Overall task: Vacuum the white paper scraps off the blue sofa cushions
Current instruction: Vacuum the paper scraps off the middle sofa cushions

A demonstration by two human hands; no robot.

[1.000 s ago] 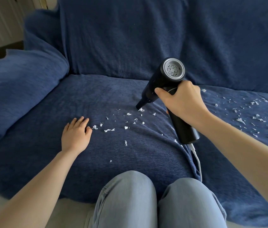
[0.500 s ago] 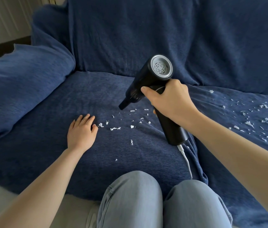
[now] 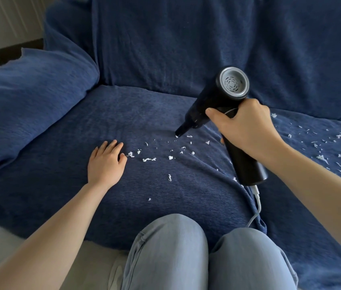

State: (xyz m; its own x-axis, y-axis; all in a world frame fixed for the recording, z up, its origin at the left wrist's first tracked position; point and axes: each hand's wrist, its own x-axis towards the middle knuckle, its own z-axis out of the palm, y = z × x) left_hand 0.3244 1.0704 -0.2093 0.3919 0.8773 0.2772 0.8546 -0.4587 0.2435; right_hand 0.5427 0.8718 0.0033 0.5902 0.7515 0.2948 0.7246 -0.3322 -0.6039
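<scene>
Two cushions on my feed, both dark blue w/ a ribbed, loose cover. The left cushion (image 3: 65, 164) fills most of the view; the right cushion (image 3: 311, 206) runs off the right edge. Armrest (image 3: 29, 95) at left, backrest (image 3: 186, 42) across the top.

I see the vacuum (image 3: 224, 105) next: black handheld, pistol-shaped, grey vented cap facing the cam, handle pointing down-right. Its nozzle (image 3: 179, 133) tilts down-left, tip at the fabric w/ a white bit right at the mouth. A white cord (image 3: 256, 208) leaves the handle base and drops between the cushions.

Right hand (image 3: 247, 130) is wrapped round the vacuum handle just under the body, thumb across the front, fingers curled behind.

Left hand (image 3: 105, 162) lies palm down on the left cushion, fingers straight and close together, holding nothing; its thumb side is just beside the nearest scrap.

Knees (image 3: 186, 254) in light jeans at bottom centre, against the sofa front.

Scraps (image 3: 149, 159): small torn white bits, scattered loosely between left hand and nozzle, a few nearer the knees. More scraps (image 3: 322, 158) on the right cushion, denser, beyond the right forearm.
</scene>
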